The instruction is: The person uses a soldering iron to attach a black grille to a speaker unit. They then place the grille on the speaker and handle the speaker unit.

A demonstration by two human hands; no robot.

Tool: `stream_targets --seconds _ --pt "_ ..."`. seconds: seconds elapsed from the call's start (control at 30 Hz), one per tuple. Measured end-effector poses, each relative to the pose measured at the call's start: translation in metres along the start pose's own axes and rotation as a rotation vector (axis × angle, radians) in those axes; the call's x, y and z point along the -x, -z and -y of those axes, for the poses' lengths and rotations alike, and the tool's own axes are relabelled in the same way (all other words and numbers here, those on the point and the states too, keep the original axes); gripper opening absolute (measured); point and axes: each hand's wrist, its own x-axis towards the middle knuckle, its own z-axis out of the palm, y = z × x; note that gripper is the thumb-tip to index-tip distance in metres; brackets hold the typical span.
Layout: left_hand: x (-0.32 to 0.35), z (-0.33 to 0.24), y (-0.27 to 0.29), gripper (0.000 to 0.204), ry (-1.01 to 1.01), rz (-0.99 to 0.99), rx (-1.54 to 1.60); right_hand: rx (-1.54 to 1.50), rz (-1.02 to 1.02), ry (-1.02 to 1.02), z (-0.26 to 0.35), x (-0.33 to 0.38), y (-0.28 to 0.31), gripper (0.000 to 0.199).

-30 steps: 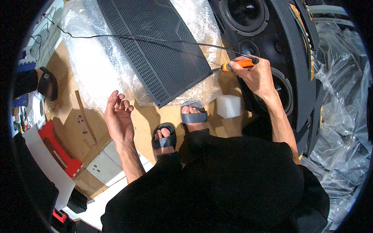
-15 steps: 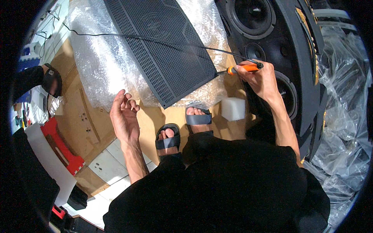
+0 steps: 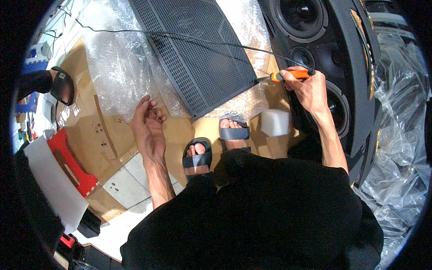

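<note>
My right hand (image 3: 310, 92) is closed round the orange handle of a corded soldering iron (image 3: 295, 74). Its metal tip points left and meets the near right corner of a black perforated metal grille (image 3: 198, 63). That panel lies on clear bubble wrap (image 3: 110, 67). From the handle's end a thin black cord (image 3: 211, 42) runs left across the panel. My left hand (image 3: 150, 128) hovers off the panel's near left side, palm turned up and fingers loosely curled and apart, with nothing visible in them.
A tall black speaker cabinet (image 3: 317, 49) stands on the right, with clear plastic sheeting (image 3: 396, 135) beyond it. A white foam block (image 3: 275, 123) sits near my sandalled feet on brown cardboard (image 3: 128, 153). At left are a red plastic piece (image 3: 72, 164) and another person's foot (image 3: 63, 87).
The whole view has shifted slightly, so the panel, speaker and feet sit a little farther right and higher. The iron's tip stays at the same corner, and both hands keep much the same pose.
</note>
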Motion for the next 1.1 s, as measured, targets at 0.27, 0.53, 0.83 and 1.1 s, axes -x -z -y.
stream_targets --seconds 0.27,0.53,0.83,1.1 --pt "0.001 0.001 0.003 0.029 0.016 0.051 0.034 -0.010 0.066 -0.081 -0.002 -0.004 0.002 0.023" --pt "-0.001 0.004 -0.001 0.028 -0.021 -0.019 -0.010 -0.118 0.001 -0.005 -0.013 -0.001 -0.007 0.022" --pt "0.002 0.002 -0.003 0.029 -0.024 -0.009 0.003 -0.034 0.136 0.068 0.002 -0.009 0.012 0.022" --pt "0.003 0.001 -0.001 0.031 -0.011 0.012 -0.028 -0.001 0.139 0.082 0.003 -0.009 0.011 0.025"
